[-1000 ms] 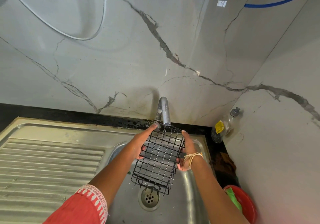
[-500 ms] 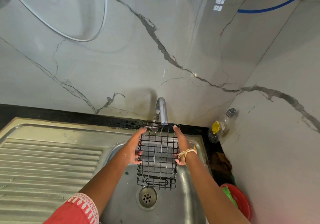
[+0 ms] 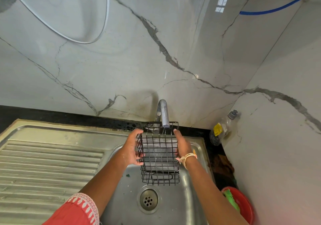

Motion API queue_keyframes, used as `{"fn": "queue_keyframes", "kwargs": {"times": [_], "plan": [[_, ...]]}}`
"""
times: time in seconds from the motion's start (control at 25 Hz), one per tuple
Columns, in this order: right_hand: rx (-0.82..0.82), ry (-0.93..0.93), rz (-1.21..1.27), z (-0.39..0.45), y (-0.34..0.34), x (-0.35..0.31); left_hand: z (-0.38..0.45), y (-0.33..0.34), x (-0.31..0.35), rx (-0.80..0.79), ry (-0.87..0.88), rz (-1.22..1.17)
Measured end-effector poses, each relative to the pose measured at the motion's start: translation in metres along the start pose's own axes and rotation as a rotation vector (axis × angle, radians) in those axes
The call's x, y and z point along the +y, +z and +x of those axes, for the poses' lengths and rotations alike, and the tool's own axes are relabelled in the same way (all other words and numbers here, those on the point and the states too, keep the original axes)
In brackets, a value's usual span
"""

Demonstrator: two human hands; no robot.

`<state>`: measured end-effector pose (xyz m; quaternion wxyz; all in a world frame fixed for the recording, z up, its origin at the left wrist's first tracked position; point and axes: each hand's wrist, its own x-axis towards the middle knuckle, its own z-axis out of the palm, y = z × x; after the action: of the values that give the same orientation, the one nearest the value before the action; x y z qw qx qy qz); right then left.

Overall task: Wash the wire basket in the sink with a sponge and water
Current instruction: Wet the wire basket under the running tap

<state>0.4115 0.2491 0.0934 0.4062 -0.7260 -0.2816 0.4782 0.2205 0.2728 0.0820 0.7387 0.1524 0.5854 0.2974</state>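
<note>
Gripping black wire basket (image 3: 159, 157) between your left hand (image 3: 131, 149) and right hand (image 3: 182, 146), fingers curled on sides, chrome tap (image 3: 163, 113) streaming just above.

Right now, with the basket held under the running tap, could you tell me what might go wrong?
1. Both hands, left and right, hold the basket only by its wet wire sides, so the grip may slip and drop it into the sink.
2. The basket's top rim sits close around the tap, so tilting it could knock the spout.
3. Water hitting the wires may splash towards the bottle and the wall.
</note>
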Motion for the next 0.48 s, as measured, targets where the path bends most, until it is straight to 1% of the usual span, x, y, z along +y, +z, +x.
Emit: {"fn": "queue_keyframes", "kwargs": {"times": [0.08, 0.24, 0.36, 0.48], "plan": [[-0.011, -0.087, -0.096, -0.002, 0.008, -0.004, 0.003, -0.005, -0.003, 0.018, -0.055, -0.082], [-0.04, -0.108, -0.167, -0.001, 0.026, -0.01, 0.007, -0.015, -0.007, 0.089, -0.111, -0.106], [-0.047, -0.097, -0.095, -0.001, 0.014, 0.002, 0.002, -0.015, -0.004, 0.04, -0.087, -0.046], [-0.054, 0.015, 0.099, 0.002, -0.007, 0.023, -0.006, -0.002, -0.003, -0.034, 0.015, 0.089]]}}
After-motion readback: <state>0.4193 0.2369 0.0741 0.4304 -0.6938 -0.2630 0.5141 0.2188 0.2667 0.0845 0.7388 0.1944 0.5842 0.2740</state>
